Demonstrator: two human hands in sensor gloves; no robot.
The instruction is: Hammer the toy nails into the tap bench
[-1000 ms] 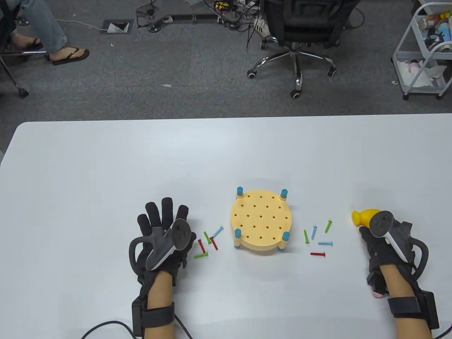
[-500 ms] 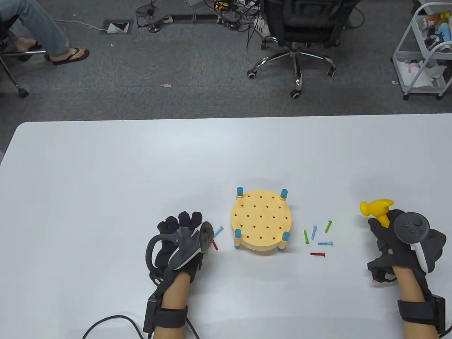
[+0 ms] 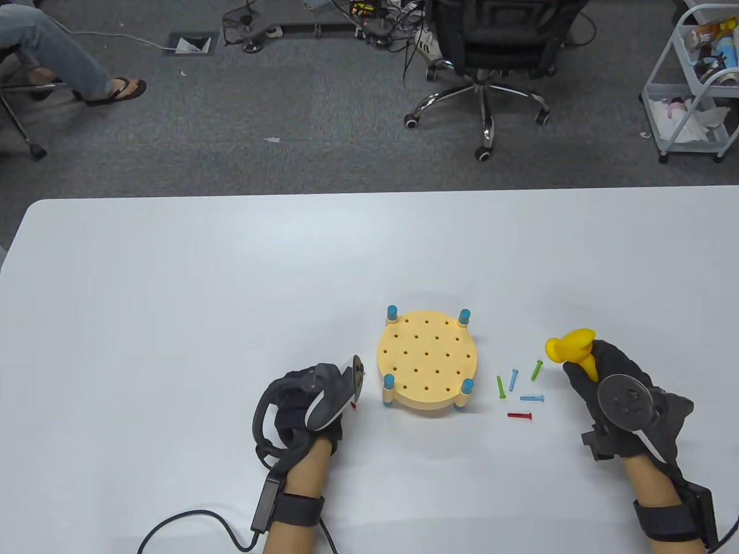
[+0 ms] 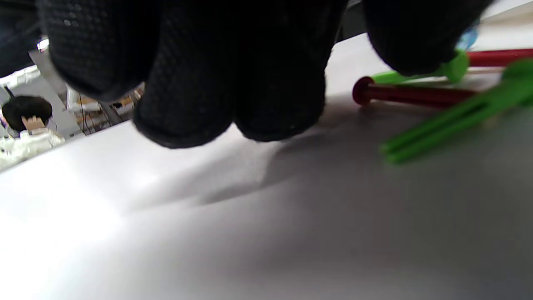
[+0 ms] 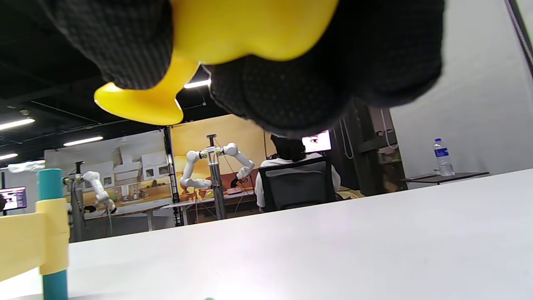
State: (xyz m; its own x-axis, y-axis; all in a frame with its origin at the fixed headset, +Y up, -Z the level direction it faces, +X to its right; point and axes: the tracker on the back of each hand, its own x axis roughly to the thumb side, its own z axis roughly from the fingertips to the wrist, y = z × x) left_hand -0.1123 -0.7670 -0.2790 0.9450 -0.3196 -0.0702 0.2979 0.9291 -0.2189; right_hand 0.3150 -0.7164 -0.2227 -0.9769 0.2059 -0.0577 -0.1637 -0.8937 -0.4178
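A: How is the hammer (image 3: 573, 346) held?

B: It is gripped by the right hand (image 3: 612, 398), with the fingers (image 5: 291, 79) curled round the yellow handle just under the head. The head is seen sticking out at about eleven o'clock from the fist, above the table (image 3: 173, 300).

A: And the left hand (image 3: 314, 404)?

B: Its fingers (image 4: 233, 83) are bent down over the nails at nine o'clock of the bench (image 3: 427, 360), with the tips just off the table. A red nail (image 4: 408, 93) and a green nail (image 4: 454, 116) lie just beside them. Whether one is already pinched cannot be told.

A: Where are the other nails?

B: A second group (image 3: 519, 389) is scattered at three to four o'clock of the bench, between it and the right hand. No nail is yet seen standing in the holes.

A: How are these things likely to handle?

B: Light, stiff plastic is judged for both. A nail would best be pinched along the shaft, near the head, so the tip stays free for a hole. Being thin and smooth, it could easily be rolled away or tipped. The hammer would swing better if taken lower on the handle.
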